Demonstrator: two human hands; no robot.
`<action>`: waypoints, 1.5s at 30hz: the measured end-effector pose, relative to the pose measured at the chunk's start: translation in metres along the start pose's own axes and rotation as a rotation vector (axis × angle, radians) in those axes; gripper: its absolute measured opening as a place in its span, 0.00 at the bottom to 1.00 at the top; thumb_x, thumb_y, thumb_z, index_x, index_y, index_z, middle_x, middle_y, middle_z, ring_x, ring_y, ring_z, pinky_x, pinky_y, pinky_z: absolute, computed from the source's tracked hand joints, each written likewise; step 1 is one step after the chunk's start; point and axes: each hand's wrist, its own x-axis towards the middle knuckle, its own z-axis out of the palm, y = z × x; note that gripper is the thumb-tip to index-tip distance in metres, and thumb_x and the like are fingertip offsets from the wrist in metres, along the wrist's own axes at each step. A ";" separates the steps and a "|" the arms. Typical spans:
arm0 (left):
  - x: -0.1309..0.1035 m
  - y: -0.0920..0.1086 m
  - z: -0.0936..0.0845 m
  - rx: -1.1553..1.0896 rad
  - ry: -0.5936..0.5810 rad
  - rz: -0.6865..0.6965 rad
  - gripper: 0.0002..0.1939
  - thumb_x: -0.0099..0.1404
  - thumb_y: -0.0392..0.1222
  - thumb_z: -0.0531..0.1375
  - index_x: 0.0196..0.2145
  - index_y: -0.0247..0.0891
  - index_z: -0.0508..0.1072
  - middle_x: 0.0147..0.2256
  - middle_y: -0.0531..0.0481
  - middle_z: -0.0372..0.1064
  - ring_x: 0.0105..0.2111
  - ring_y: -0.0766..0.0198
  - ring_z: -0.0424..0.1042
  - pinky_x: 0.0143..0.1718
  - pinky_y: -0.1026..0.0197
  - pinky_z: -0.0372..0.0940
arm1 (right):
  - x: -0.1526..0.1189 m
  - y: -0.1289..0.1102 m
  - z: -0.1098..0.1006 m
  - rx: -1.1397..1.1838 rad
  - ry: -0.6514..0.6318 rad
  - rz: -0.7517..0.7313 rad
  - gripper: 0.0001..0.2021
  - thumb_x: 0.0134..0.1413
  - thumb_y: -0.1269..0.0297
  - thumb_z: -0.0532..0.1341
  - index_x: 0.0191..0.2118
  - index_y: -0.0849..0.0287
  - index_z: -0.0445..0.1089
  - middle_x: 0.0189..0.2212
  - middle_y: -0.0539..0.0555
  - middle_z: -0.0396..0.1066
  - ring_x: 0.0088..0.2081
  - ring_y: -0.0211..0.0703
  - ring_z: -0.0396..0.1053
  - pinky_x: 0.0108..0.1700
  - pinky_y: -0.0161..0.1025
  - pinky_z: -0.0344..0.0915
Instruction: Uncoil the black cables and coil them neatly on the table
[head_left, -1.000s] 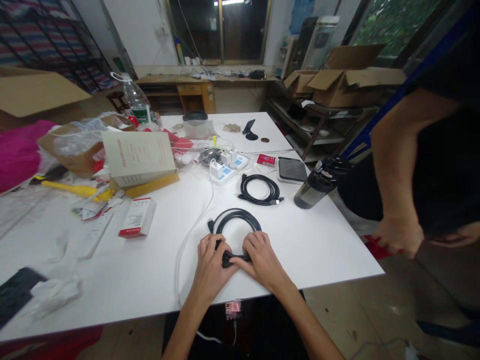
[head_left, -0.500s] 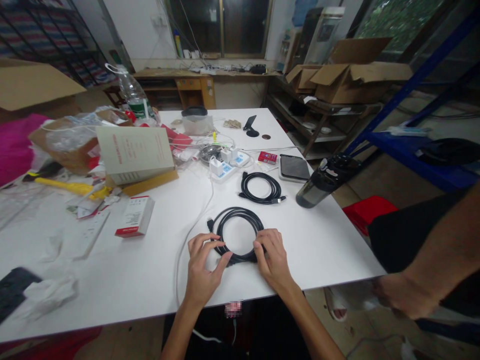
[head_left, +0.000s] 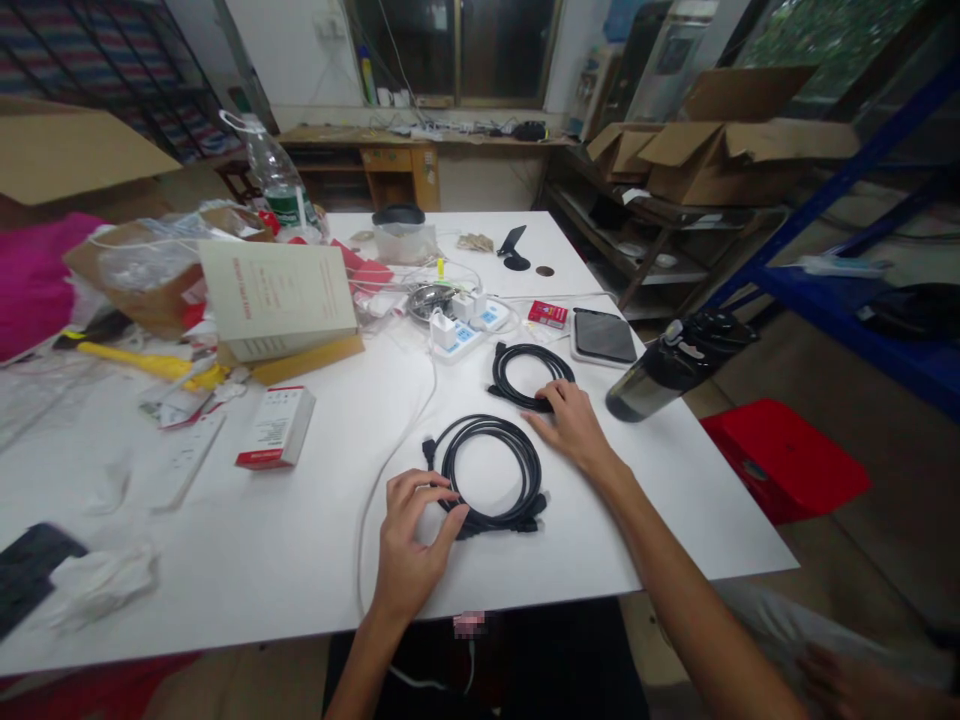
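A coiled black cable lies on the white table in front of me, its plugs at the upper left and lower right. At its lower left edge is my left hand, thumb and fingers apart around the rim. Farther back lies a second black coil. My right hand reaches over the near right edge of that coil, fingertips at the cable and thumb spread away from them. Whether the fingertips press on the cable is hard to see.
Right of the far coil stand a tilted dark bottle and a tablet-like device. Behind it are a power strip and a red pack. Leftward are a red-white box, a booklet and a white cord.
My right hand has left the near coil and moved up to the far coil. My left hand stays beside the near coil. The person at the right has moved mostly out of view.
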 end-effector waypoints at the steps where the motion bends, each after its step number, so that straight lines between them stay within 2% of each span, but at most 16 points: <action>1: 0.000 0.000 0.000 -0.005 0.000 -0.007 0.02 0.72 0.37 0.67 0.41 0.44 0.78 0.45 0.47 0.75 0.49 0.53 0.72 0.52 0.47 0.68 | 0.001 0.002 0.004 -0.010 0.008 0.002 0.16 0.71 0.50 0.63 0.51 0.58 0.71 0.48 0.62 0.72 0.50 0.58 0.67 0.52 0.52 0.63; 7: 0.001 -0.003 0.002 -0.025 0.004 -0.016 0.02 0.72 0.38 0.66 0.41 0.44 0.79 0.44 0.46 0.75 0.48 0.52 0.73 0.51 0.46 0.70 | -0.003 -0.002 0.008 -0.080 0.037 0.006 0.17 0.72 0.46 0.61 0.46 0.56 0.71 0.47 0.62 0.71 0.50 0.59 0.64 0.54 0.54 0.60; 12: 0.001 -0.003 0.002 -0.048 0.003 -0.019 0.02 0.72 0.37 0.66 0.40 0.44 0.78 0.43 0.46 0.76 0.48 0.53 0.73 0.51 0.47 0.70 | -0.002 -0.003 0.006 -0.048 0.009 -0.005 0.17 0.75 0.46 0.57 0.43 0.55 0.68 0.39 0.58 0.72 0.45 0.55 0.67 0.55 0.53 0.59; 18: 0.002 -0.002 0.001 -0.071 0.019 -0.026 0.03 0.72 0.37 0.66 0.39 0.43 0.78 0.41 0.47 0.76 0.47 0.53 0.74 0.51 0.48 0.70 | 0.001 -0.006 0.000 -0.013 0.106 0.074 0.17 0.75 0.47 0.54 0.41 0.55 0.67 0.36 0.59 0.73 0.42 0.56 0.68 0.53 0.53 0.61; 20: 0.001 -0.001 0.000 -0.079 0.024 -0.027 0.03 0.73 0.38 0.66 0.39 0.43 0.78 0.41 0.47 0.76 0.47 0.53 0.74 0.51 0.48 0.71 | 0.006 -0.007 -0.006 0.008 0.159 0.116 0.18 0.75 0.45 0.53 0.40 0.54 0.67 0.35 0.59 0.74 0.41 0.55 0.69 0.51 0.51 0.62; 23: 0.001 0.000 -0.001 -0.086 0.029 -0.032 0.04 0.73 0.39 0.65 0.38 0.43 0.77 0.40 0.47 0.76 0.46 0.53 0.74 0.50 0.48 0.71 | 0.019 -0.007 -0.023 0.037 0.268 0.215 0.22 0.74 0.40 0.52 0.39 0.53 0.66 0.30 0.55 0.71 0.35 0.52 0.68 0.41 0.46 0.62; 27: 0.000 0.001 -0.002 -0.096 0.037 -0.037 0.05 0.74 0.40 0.65 0.37 0.42 0.77 0.39 0.47 0.76 0.45 0.54 0.74 0.49 0.50 0.71 | 0.042 -0.012 -0.064 0.110 0.468 0.333 0.24 0.74 0.37 0.51 0.35 0.52 0.62 0.24 0.47 0.62 0.27 0.44 0.62 0.33 0.41 0.56; 31: -0.002 0.001 -0.003 -0.109 0.045 -0.041 0.05 0.74 0.41 0.64 0.37 0.43 0.77 0.39 0.47 0.77 0.45 0.54 0.75 0.49 0.50 0.72 | 0.046 -0.042 -0.113 0.494 0.748 0.355 0.24 0.71 0.37 0.58 0.32 0.52 0.58 0.22 0.43 0.59 0.22 0.37 0.58 0.26 0.37 0.56; 34: -0.003 0.002 -0.003 -0.113 0.038 -0.041 0.05 0.75 0.41 0.64 0.38 0.42 0.77 0.39 0.47 0.77 0.45 0.54 0.75 0.50 0.49 0.72 | 0.032 -0.080 -0.143 0.741 0.891 0.300 0.24 0.70 0.40 0.62 0.32 0.51 0.55 0.21 0.40 0.54 0.19 0.33 0.53 0.20 0.34 0.52; 37: -0.002 0.001 -0.004 -0.126 0.041 -0.023 0.03 0.74 0.41 0.64 0.40 0.42 0.77 0.40 0.46 0.77 0.46 0.54 0.76 0.51 0.49 0.72 | 0.009 -0.121 -0.162 0.833 0.982 0.250 0.23 0.70 0.44 0.64 0.32 0.51 0.55 0.20 0.39 0.52 0.18 0.32 0.51 0.19 0.33 0.51; 40: -0.004 0.004 -0.007 -0.182 0.022 -0.017 0.04 0.74 0.43 0.64 0.43 0.42 0.78 0.41 0.46 0.78 0.45 0.54 0.77 0.50 0.50 0.72 | -0.021 -0.154 -0.162 0.866 1.000 0.270 0.21 0.72 0.48 0.63 0.32 0.51 0.55 0.20 0.39 0.49 0.18 0.32 0.50 0.19 0.32 0.50; 42: -0.012 0.011 -0.009 -0.262 -0.033 -0.044 0.07 0.75 0.44 0.63 0.47 0.41 0.78 0.41 0.45 0.79 0.44 0.54 0.78 0.49 0.51 0.73 | -0.047 -0.170 -0.151 0.875 0.958 0.296 0.20 0.74 0.50 0.61 0.33 0.51 0.55 0.20 0.39 0.49 0.18 0.32 0.50 0.20 0.32 0.51; 43: -0.019 0.017 -0.010 -0.311 -0.071 -0.071 0.09 0.76 0.46 0.63 0.49 0.42 0.78 0.41 0.45 0.79 0.44 0.54 0.78 0.50 0.51 0.73 | -0.062 -0.176 -0.142 0.855 0.918 0.313 0.17 0.75 0.51 0.59 0.34 0.51 0.57 0.20 0.39 0.50 0.18 0.33 0.52 0.20 0.33 0.53; 45: -0.036 0.032 -0.011 -0.414 -0.138 -0.145 0.15 0.77 0.49 0.61 0.56 0.43 0.77 0.45 0.44 0.81 0.47 0.53 0.79 0.53 0.50 0.73 | -0.091 -0.186 -0.122 0.716 0.807 0.364 0.12 0.76 0.54 0.58 0.39 0.52 0.64 0.21 0.43 0.60 0.20 0.37 0.59 0.21 0.34 0.56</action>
